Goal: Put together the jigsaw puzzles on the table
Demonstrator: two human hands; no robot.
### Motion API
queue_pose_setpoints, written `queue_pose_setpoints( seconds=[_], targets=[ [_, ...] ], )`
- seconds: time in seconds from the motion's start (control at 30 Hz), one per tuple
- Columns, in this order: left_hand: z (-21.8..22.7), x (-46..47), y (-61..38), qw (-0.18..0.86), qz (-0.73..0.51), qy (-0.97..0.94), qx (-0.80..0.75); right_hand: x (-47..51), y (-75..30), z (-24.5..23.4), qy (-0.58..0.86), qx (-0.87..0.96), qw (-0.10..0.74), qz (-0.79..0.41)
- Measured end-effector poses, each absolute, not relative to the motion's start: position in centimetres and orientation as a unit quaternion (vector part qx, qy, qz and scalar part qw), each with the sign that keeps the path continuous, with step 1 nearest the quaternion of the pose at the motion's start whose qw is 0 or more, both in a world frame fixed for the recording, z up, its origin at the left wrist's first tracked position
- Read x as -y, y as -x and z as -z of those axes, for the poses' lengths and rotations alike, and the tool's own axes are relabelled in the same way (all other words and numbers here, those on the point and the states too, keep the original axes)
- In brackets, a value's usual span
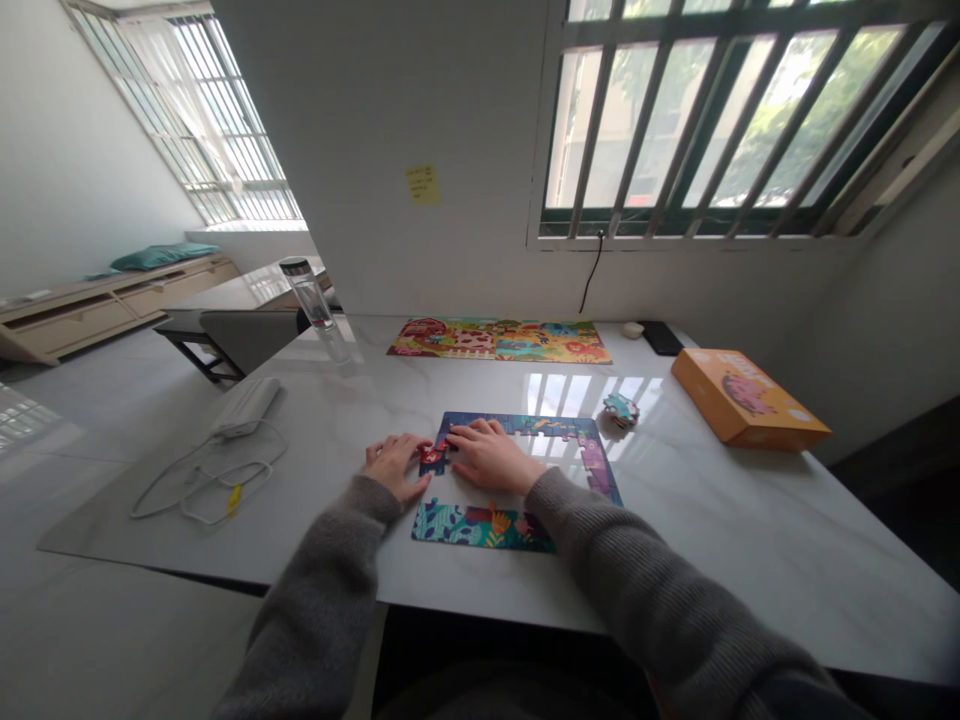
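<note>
A partly assembled jigsaw puzzle (454, 525) lies flat on the white table, its border pieces forming a frame around bare tabletop. My left hand (394, 465) is at the frame's left side, thumb and fingers apart, fingertips touching a red puzzle piece (431, 456). Across from it, my right hand (495, 458) rests over the upper left of the frame. Its fingers are stretched over the border, and the thumb lies lower, beside the red piece. Part of the frame is hidden under my right hand and sleeve. A small pile of puzzle pieces (621, 408) sits to the right.
An orange box (750, 400) stands at the right, near a black phone (661, 338). A finished farm-animal puzzle (499, 341) lies by the wall. At the left are a glass bottle (309, 295) and a white device (251, 405) with a coiled cable (202, 510).
</note>
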State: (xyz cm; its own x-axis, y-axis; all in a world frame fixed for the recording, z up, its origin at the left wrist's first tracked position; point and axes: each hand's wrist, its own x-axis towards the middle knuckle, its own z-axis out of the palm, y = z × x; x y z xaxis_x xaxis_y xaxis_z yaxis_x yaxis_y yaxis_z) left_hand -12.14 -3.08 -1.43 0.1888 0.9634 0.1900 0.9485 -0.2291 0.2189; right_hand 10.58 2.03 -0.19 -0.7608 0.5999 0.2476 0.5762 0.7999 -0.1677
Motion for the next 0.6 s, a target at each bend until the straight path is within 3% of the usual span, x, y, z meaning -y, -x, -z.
queue_pose_setpoints(
  seconds=[0.6],
  targets=[
    [1.9, 3.2, 13.0, 0.069, -0.154, -0.819, -0.549, -1.7, -10.5, 0.3, 0.315, 0.937, 0.146, -0.032]
  ],
)
